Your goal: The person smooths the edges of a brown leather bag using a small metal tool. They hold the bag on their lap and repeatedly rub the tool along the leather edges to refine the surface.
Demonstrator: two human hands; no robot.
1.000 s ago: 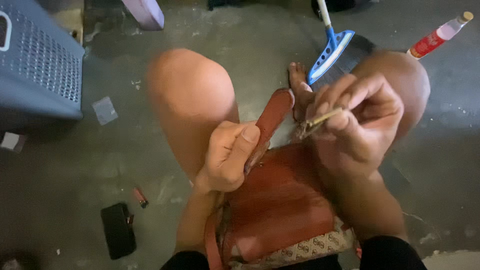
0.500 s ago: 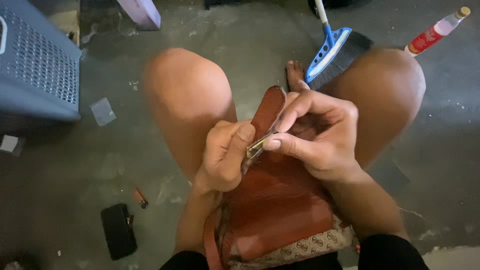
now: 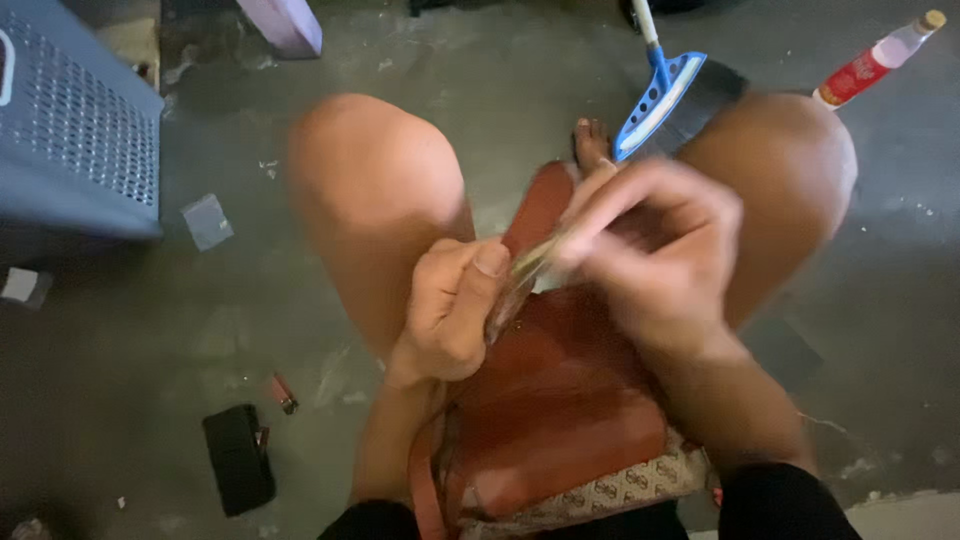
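At the far left a grey-blue perforated plastic crate point(image 3: 70, 130) stands on the grey concrete floor point(image 3: 150, 380), and a small black flat case point(image 3: 238, 458) lies below it. The left hand point(image 3: 450, 310) is clenched around the edge of the reddish-brown leather bag point(image 3: 555, 410), which rests on the person's lap between the knees. The right hand point(image 3: 650, 250), blurred, pinches a thin brass-coloured metal tool point(image 3: 520, 275) against the bag's strap. Further right lie a blue plastic scraper point(image 3: 660, 100) and a white bottle with red label point(image 3: 875, 60)
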